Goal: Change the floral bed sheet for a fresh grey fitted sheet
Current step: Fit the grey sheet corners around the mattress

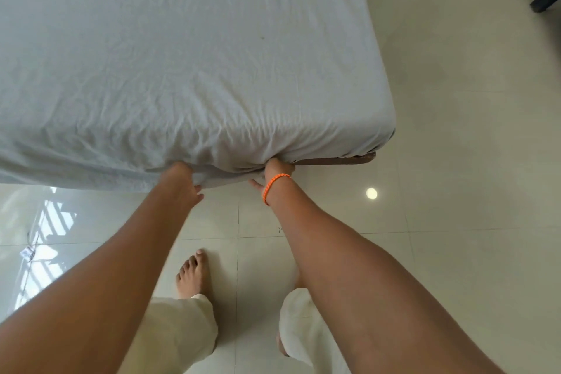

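Left hand (185,182) and right hand (277,171) gripping grey fitted sheet (182,64) edge, fingers tucked beneath

The sheet (182,55) my fingers are tucked under is plain pale grey with no pattern, just creases, and one small dark speck well beyond my right hand (277,168). Just right of that hand's fingers a strip of brown bed frame (334,160) shows. My right wrist carries a braided orange band (274,187) flecked with white. Below both hands lie glossy cream floor tiles (455,191), and my trousers (182,328) are off-white
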`<state>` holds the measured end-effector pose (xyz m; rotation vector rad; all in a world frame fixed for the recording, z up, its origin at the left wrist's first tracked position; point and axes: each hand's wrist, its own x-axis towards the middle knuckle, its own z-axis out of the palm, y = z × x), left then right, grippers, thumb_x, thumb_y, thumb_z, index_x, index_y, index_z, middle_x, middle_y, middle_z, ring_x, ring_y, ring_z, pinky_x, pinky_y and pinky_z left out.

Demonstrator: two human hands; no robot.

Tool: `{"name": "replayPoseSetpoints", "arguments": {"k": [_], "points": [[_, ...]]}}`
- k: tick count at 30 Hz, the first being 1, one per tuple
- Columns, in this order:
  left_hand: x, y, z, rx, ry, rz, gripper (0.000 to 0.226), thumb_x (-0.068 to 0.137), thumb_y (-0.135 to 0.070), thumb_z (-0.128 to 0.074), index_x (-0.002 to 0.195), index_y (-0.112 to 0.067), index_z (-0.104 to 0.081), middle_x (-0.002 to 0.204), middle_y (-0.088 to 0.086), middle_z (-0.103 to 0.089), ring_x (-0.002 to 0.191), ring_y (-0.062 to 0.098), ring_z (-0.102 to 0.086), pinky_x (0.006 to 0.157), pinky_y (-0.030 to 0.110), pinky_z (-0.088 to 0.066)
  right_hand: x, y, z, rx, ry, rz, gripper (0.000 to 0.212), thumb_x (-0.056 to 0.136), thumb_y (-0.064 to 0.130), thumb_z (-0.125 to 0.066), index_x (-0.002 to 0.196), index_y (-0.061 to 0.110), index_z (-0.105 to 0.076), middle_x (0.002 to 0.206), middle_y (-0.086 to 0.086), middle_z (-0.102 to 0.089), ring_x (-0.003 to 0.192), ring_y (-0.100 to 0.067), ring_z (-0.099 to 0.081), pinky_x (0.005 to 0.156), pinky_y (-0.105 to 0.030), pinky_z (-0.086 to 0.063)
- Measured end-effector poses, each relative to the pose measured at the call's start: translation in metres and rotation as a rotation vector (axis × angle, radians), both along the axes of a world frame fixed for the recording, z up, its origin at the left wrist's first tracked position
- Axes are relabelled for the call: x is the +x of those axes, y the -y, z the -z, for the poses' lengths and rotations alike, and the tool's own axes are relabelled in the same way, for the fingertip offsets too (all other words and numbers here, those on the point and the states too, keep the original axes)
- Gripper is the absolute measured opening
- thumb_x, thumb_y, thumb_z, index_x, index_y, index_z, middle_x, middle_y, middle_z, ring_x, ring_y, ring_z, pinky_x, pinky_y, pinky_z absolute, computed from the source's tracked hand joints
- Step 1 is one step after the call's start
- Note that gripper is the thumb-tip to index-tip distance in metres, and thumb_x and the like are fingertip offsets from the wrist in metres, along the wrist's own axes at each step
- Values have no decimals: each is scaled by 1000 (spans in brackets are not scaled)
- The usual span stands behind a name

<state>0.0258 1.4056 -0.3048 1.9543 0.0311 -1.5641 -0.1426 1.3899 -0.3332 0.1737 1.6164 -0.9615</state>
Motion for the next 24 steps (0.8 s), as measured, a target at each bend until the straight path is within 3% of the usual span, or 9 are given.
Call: {"name": "replayPoseSetpoints", "arguments": {"k": [2, 3, 7, 9, 11, 14, 17, 20, 24], "points": [[24, 2, -3, -39, 26, 10, 44, 112, -26, -40, 153, -14, -47, 158, 6, -47, 141, 28, -52, 103, 43, -45, 14, -8, -8, -30, 119, -18, 15, 104, 7, -50, 114, 13, -59, 137, -13, -57, 118, -39, -59, 72, -53, -65], [34, 3, -7, -45, 53, 1, 43, 110, -23, -42, 151, -11, -50, 155, 7, -49, 137, 28, -55, 100, 43, -47, 19, -10, -12, -51, 133, 30, 15, 104, 4, -51, 107, 13, -62, 135, -14, -58, 116, -41, -60, 73, -52, -65], [57, 4, -10, -84, 39, 10, 27, 109, -21, -45, 131, -11, -58, 131, 7, -59, 115, 27, -62, 90, 43, -49, 32, -9, -16, -49, -23, 169, 14, 100, 1, -54, 109, 7, -63, 96, -7, -59, 72, -24, -58, 80, -44, -64], [59, 5, -12, -93, 20, 7, 29, 109, -23, -44, 130, -10, -58, 115, 6, -61, 106, 27, -66, 86, 42, -51, 41, -8, -23, -37, -35, 230, 12, 99, 6, -52, 97, 2, -63, 85, -6, -57, 68, -20, -57, 89, -46, -62], [54, 4, -14, -99, -7, 2, 36, 109, -27, -40, 134, -10, -58, 106, 6, -64, 96, 27, -70, 79, 41, -55, 53, -9, -27, -93, 45, 348, 14, 98, 16, -53, 89, 9, -63, 97, -10, -64, 82, -24, -63, 88, -44, -62], [46, 5, -10, -100, -37, 17, 41, 108, -27, -36, 137, -10, -60, 114, 9, -70, 92, 26, -72, 72, 40, -54, 61, -9, -26, -233, 222, 426, 37, 98, 44, -55, 112, 13, -69, 121, -13, -72, 101, -28, -70, 96, -43, -59], [32, 5, -8, -139, -83, -47, 40, 108, -20, -36, 138, -10, -60, 124, 10, -70, 96, 26, -71, 82, 40, -53, 58, -4, -23, -326, 393, 491, 67, 98, 67, -48, 137, 13, -61, 127, -12, -68, 116, -31, -66, 111, -50, -49], [20, 9, -14, -186, -164, -227, 36, 100, 2, -35, 126, -5, -59, 112, 16, -67, 99, 33, -69, 79, 49, -61, 60, 6, -25, -407, 525, 543, 81, 96, 81, -33, 146, 23, -57, 146, -11, -58, 138, -34, -53, 110, -52, -44], [6, 17, -20, -241, -211, -379, 47, 87, 9, -34, 118, -8, -64, 94, 12, -68, 95, 32, -67, 103, 53, -57, 66, 11, -30, -471, 654, 593, 91, 87, 92, -29, 146, 30, -59, 155, -5, -52, 148, -33, -43, 119, -57, -32]]}}
